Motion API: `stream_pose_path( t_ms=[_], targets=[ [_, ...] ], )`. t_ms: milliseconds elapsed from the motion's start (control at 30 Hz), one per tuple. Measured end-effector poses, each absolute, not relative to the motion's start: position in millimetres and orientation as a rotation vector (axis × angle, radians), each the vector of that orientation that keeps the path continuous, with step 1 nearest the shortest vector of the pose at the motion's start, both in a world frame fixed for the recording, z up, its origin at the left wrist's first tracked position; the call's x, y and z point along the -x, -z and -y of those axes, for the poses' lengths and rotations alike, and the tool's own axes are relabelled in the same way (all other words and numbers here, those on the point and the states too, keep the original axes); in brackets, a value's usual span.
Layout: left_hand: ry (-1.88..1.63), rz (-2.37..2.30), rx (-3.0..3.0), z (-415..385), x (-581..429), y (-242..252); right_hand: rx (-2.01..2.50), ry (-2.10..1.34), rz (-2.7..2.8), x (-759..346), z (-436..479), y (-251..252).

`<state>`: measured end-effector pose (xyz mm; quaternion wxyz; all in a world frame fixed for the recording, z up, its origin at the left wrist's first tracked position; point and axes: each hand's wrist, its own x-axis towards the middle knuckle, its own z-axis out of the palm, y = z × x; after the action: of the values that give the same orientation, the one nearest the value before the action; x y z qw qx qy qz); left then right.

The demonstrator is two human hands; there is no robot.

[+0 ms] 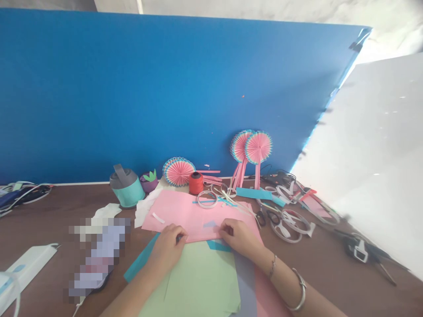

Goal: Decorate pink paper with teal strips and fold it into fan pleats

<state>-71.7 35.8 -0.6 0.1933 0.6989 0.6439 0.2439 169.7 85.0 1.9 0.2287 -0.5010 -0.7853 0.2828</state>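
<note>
A sheet of pink paper (178,207) lies in front of me, its near edge running between my hands. My left hand (169,240) has its fingers curled and closed on that edge at the left. Farther right, my right hand (236,235) pinches the same edge with thumb and fingers; a metal bangle and a thin bracelet are on that wrist. Under and nearer than the pink sheet are light green paper (205,277), a strip of blue paper (218,245) and a greyish-purple sheet (245,277). A roll of tape (207,200) rests on the pink paper's far part.
Pleated pink paper fans (179,171) stand against the blue panel (165,88), near a red thread spool (196,183). Scissors (272,216), tape rolls (287,226) and paper strips crowd the right. A teal cup (127,189) and a white power strip (28,273) are left.
</note>
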Motion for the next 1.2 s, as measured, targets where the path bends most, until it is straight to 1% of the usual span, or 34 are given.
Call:
stream_pose_path(
  t_ms=[567,833,1000,1200],
  targets=[
    [-0.619,-1.788,-2.013,-35,72,6,1.431,-0.777,2.190,-169,-85,-7],
    [-0.751,-1.725,-2.071,-31,70,-1,1.421,-0.704,2.243,-172,-84,-3],
    [-0.670,-1.706,-2.049,-28,68,-11,1.392,-0.719,2.254,-176,-83,-1],
    [-0.608,-1.742,-2.070,-26,69,-10,1.298,-0.695,2.289,-178,-78,-7]
  ],
)
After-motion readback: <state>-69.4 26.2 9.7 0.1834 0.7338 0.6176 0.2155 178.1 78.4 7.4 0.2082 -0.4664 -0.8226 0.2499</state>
